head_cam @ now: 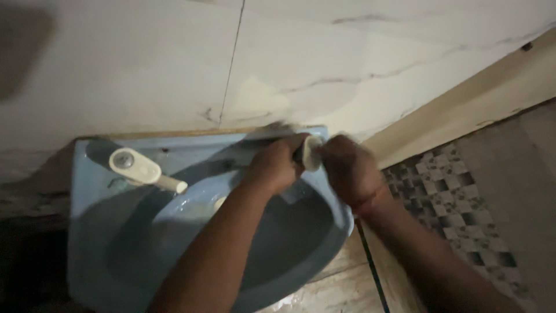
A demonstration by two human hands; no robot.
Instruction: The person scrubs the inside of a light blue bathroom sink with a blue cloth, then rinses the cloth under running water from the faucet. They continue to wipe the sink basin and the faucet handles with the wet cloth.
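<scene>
Head view: a pale cream, roughly cylindrical object (311,153), small and blurred so that its kind cannot be told, is gripped between both hands above the back right corner of a blue ceramic wash basin (104,255). The left hand (277,165) is curled into a fist around a darker part next to the cream piece, and the right hand (346,169) is closed around its other end; the fists are brought almost together, seemingly so that one part can be steadied while the other is worked against it. The long axis of the object appears to run roughly left to right across the picture, along the wall, with the cream end directed toward the right hand, though the blur leaves this uncertain. A cream plastic tap (142,168) is mounted on the basin's rear ledge, well apart from the hands, its spout angled down into the bowl. White marbled wall tiles (145,64) are seen behind, and a patterned mosaic floor (457,208) at the right.
</scene>
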